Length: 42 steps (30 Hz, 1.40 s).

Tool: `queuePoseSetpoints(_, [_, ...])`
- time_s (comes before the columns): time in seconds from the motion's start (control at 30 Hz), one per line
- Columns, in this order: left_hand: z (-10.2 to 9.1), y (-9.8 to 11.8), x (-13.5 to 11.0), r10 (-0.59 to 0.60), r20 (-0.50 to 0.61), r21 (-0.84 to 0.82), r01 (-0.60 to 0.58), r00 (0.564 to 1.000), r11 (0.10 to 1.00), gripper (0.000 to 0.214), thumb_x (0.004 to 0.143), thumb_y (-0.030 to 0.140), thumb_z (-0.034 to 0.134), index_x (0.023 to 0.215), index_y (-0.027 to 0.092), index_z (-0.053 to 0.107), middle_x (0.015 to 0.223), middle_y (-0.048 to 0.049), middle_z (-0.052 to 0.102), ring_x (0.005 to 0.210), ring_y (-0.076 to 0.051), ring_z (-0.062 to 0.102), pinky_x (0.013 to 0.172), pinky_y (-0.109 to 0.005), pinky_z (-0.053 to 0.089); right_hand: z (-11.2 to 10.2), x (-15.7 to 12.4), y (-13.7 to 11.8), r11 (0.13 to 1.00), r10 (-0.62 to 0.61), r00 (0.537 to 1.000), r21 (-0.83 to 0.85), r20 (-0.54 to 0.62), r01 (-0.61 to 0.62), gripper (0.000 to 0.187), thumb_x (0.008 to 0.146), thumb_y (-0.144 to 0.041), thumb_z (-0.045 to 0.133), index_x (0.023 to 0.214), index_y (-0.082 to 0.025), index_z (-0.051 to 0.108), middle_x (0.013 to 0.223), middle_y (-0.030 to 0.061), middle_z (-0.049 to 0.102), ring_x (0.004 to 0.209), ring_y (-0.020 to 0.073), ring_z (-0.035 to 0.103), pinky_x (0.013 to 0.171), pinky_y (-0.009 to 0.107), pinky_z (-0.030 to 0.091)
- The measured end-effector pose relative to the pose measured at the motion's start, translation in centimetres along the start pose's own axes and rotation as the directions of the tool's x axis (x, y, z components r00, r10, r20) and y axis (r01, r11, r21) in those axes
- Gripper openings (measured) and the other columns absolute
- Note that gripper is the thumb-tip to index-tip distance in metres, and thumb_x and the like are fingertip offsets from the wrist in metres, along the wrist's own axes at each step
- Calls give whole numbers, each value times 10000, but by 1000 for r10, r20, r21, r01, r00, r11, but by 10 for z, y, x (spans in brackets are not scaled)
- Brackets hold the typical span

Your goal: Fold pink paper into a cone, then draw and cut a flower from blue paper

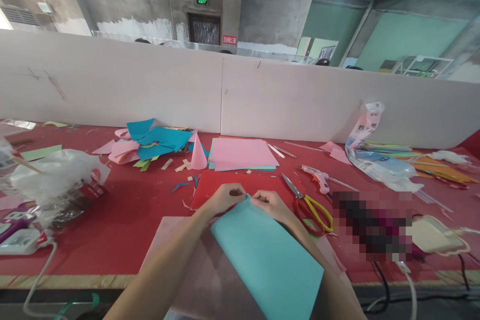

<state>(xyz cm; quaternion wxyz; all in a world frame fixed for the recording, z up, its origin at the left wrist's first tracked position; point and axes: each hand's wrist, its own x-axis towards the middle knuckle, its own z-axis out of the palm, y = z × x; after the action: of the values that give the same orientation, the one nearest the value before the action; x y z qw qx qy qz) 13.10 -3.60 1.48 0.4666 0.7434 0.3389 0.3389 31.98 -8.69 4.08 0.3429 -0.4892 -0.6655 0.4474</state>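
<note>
A large sheet of turquoise paper (pixel 268 255) slants toward me over the front of the table. At its far corner my left hand (pixel 228 197) pinches the paper between thumb and fingers. Close beside it, my right hand (pixel 270 203) pinches the same corner, which looks slightly rolled or folded there. The two hands nearly touch. Below the sheet lies a pale pinkish mat (pixel 198 270), partly covered by my forearms and the paper. A red sheet (pixel 210 185) shows just beyond my hands.
Scissors (pixel 309 205) and a pink glue gun (pixel 318 179) lie to the right. Stacked pink paper (pixel 243 154) sits behind my hands. Blue and pink scraps (pixel 161 142) pile up back left, near a plastic bag (pixel 56 175). A white partition (pixel 285 100) bounds the table.
</note>
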Motion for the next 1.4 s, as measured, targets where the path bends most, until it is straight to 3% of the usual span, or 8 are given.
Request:
queuePoseSetpoints(0.2, [0, 0, 1, 21, 22, -34, -21, 1000, 999, 203, 771, 335, 572, 761, 138, 620, 719, -21, 601, 673, -123, 537, 627, -222, 422, 5, 10, 15, 999, 14, 1000, 35, -12, -14, 325, 715, -490, 574, 737, -166, 589, 683, -12, 551, 613, 119, 493, 550, 221, 360])
queuePoseSetpoints(0.43, [0, 1, -1, -33, 44, -40, 35, 998, 999, 245, 737, 380, 595, 768, 138, 609, 695, -6, 575, 653, -120, 515, 603, -223, 398, 3, 12, 18, 997, -80, 997, 11, -7, 80, 301, 770, -461, 524, 740, -164, 563, 629, -20, 514, 571, 103, 458, 507, 205, 318])
queuePoseSetpoints(0.63, [-13, 9, -3, -127, 138, -7, 129, 982, 992, 304, 694, 431, 625, 643, 143, 543, 577, 47, 429, 539, -83, 406, 489, -202, 290, -9, 12, 23, 987, -156, 957, -64, -247, 144, 301, 799, -467, 492, 737, -174, 532, 599, -27, 449, 540, 97, 398, 488, 208, 292])
queuePoseSetpoints(0.73, [-23, 6, -2, -155, 89, -16, 157, 984, 987, 346, 678, 448, 637, 583, 142, 505, 552, 54, 393, 519, -74, 374, 477, -203, 268, -12, 12, 24, 977, -206, 908, -131, -364, 170, 307, 809, -470, 475, 733, -178, 529, 562, -33, 400, 519, 99, 367, 479, 213, 288])
queuePoseSetpoints(0.83, [-32, 2, -1, -202, -6, -74, 201, 979, 977, 337, 645, 445, 669, 602, 141, 529, 587, 42, 455, 559, -83, 423, 507, -200, 316, -14, 14, 27, 963, -261, 852, -187, -453, 196, 301, 813, -459, 468, 734, -177, 540, 553, -30, 410, 511, 102, 369, 477, 215, 302])
queuePoseSetpoints(1.0, [-37, -9, 1, -349, -102, -317, 303, 931, 899, 355, 571, 442, 724, 652, 147, 546, 627, 21, 554, 617, -118, 539, 618, -253, 453, -18, 17, 30, 950, -305, 787, -230, -537, 211, 275, 815, -422, 475, 726, -178, 563, 604, -6, 521, 554, 119, 464, 529, 215, 368])
queuePoseSetpoints(1.17, [-36, -18, 6, -328, -204, -324, 253, 922, 912, 367, 534, 443, 749, 607, 143, 551, 558, 16, 568, 565, -131, 561, 593, -282, 489, -16, 18, 29, 961, -274, 785, -188, -555, 203, 270, 805, -421, 494, 727, -174, 569, 607, -2, 536, 566, 124, 484, 536, 216, 378])
queuePoseSetpoints(1.4, [-34, -15, 7, -272, -357, -281, 175, 894, 944, 363, 544, 452, 741, 584, 141, 558, 539, 9, 584, 558, -137, 573, 583, -269, 495, -13, 18, 24, 973, -226, 801, -90, -555, 212, 295, 784, -447, 512, 708, -167, 563, 574, 2, 540, 517, 121, 472, 480, 216, 367])
